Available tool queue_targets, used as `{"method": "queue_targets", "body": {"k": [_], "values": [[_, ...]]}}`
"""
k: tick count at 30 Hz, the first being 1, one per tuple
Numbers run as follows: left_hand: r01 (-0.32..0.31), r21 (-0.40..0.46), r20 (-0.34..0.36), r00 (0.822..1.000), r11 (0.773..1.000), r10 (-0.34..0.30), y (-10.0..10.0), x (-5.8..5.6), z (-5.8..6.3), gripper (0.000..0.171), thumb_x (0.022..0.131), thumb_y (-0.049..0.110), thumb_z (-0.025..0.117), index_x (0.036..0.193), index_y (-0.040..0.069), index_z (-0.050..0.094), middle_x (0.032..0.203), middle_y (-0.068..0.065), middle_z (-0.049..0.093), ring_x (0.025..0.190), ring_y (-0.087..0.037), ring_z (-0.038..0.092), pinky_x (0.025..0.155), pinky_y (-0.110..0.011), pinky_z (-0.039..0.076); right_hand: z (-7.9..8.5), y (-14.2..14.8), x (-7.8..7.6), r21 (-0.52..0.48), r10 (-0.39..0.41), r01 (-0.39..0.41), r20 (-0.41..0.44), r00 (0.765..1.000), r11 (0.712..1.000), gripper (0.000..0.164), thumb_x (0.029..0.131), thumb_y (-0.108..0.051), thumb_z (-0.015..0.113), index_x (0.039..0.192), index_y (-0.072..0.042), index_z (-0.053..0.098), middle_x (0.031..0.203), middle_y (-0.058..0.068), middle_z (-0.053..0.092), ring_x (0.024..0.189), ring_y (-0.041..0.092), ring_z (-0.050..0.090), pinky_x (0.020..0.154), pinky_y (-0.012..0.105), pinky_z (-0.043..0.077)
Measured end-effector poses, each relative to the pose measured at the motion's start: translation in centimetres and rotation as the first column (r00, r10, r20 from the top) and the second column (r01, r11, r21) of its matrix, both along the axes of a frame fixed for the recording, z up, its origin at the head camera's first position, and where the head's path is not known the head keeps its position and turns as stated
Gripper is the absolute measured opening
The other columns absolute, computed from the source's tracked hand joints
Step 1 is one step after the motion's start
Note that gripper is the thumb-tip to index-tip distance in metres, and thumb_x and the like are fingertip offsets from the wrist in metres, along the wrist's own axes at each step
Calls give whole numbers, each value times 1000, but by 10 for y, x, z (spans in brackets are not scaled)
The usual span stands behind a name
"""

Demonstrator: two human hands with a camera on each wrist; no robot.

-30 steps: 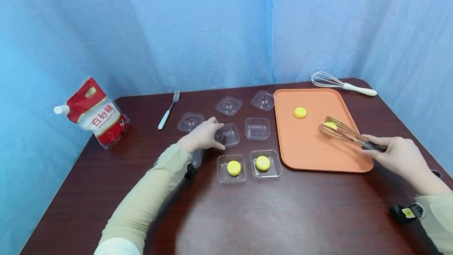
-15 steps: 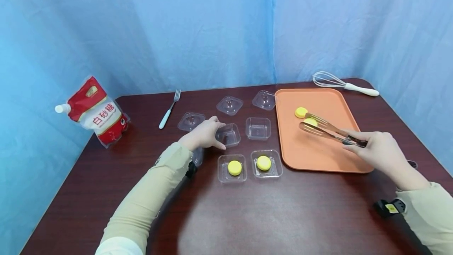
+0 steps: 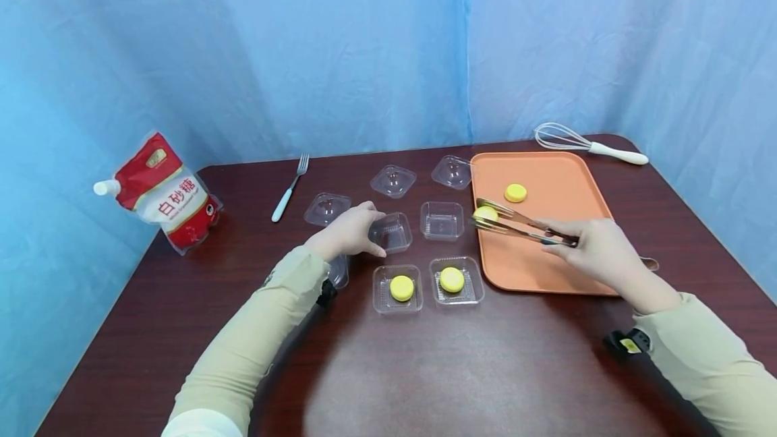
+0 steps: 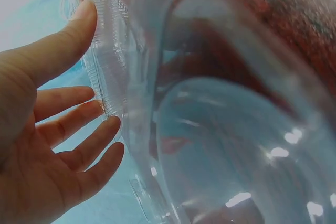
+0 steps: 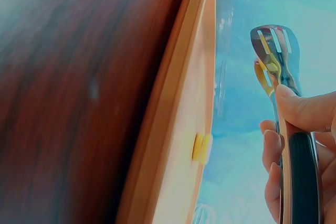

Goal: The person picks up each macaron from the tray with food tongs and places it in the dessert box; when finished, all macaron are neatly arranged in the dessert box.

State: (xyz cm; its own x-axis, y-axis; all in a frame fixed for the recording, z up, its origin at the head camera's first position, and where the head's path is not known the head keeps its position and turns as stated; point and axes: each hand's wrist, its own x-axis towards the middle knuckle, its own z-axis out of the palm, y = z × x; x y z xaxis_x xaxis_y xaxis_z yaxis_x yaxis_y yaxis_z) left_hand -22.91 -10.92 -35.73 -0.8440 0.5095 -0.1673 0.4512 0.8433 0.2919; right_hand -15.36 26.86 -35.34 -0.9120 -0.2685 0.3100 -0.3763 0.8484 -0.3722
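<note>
My right hand [image 3: 601,251] grips a pair of metal tongs [image 3: 522,224] with dark handles. Between the tong tips is a yellow macaron [image 3: 485,215], over the tray's left edge. My left hand [image 3: 349,231] holds a small square clear plastic container [image 3: 393,232] by its left side, thumb toward the front and fingers toward the back. In the left wrist view, the thumb [image 4: 68,40] and fingertips lie along the ribbed plastic wall. Right of that container stands another clear container [image 3: 442,221]. In front, two clear containers [image 3: 379,305] each hold a yellow macaron [image 3: 452,280].
Another macaron [image 3: 515,193] lies on the orange tray [image 3: 546,268]. Domed clear lids [image 3: 393,181] sit behind the containers, and more clear plastic is partly hidden by the left wrist. A whisk [image 3: 589,145], a fork [image 3: 291,187] and a sugar pouch [image 3: 166,194] stand around the edges.
My right hand has carried the macaron in the tongs leftward across the tray, from its right part to its left edge. The left hand and the containers have stayed put.
</note>
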Motion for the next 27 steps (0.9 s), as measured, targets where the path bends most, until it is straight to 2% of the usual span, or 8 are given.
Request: {"method": "queue_targets", "body": {"k": [3,7,12,19,23,27], "values": [[7,2,-16,1000,1000,-7,0,0,-1,74,73,29,82,133,-3,51,118,-15,54,106,-24,56,97,-36,45,1,-10,-3,8,21,-21,16,1000,1000,38,75,-13,78,113,-8,71,49,-9,47,44,1,31,40,20,23],[11,1,-31,999,1000,-11,-1,1,-2,74,72,29,82,132,-3,52,118,-14,54,108,-24,56,97,-37,45,2,-23,-7,22,62,-62,-5,998,998,37,76,-14,78,112,-9,71,47,-10,45,43,2,31,40,21,24],[-2,4,-22,1000,1000,2,-1,2,-2,75,72,29,83,133,-3,52,118,-14,53,107,-24,56,97,-37,45,4,-38,-14,60,97,-96,-17,995,994,38,76,-16,78,113,-11,71,44,-10,43,42,4,33,40,22,24],[-6,5,-16,1000,1000,6,0,1,-2,76,72,29,83,133,-3,51,119,-14,53,108,-24,56,97,-37,45,7,-56,-23,92,136,-135,1,991,987,40,76,-14,77,116,-11,69,48,-6,51,43,6,39,41,25,30],[-17,2,-4,1000,1000,17,0,1,-1,76,73,29,82,134,-2,51,120,-14,52,108,-23,56,98,-36,45,6,-65,-29,100,173,-173,5,985,980,41,77,-7,74,117,-11,69,47,-6,50,43,5,37,41,24,28],[-30,-5,8,1000,1000,30,1,1,-1,76,73,29,82,134,-2,50,120,-13,52,108,-23,56,98,-36,44,4,-75,-35,111,196,-199,36,980,974,42,78,-8,73,119,-10,67,45,-7,47,42,5,34,41,24,24]]}}
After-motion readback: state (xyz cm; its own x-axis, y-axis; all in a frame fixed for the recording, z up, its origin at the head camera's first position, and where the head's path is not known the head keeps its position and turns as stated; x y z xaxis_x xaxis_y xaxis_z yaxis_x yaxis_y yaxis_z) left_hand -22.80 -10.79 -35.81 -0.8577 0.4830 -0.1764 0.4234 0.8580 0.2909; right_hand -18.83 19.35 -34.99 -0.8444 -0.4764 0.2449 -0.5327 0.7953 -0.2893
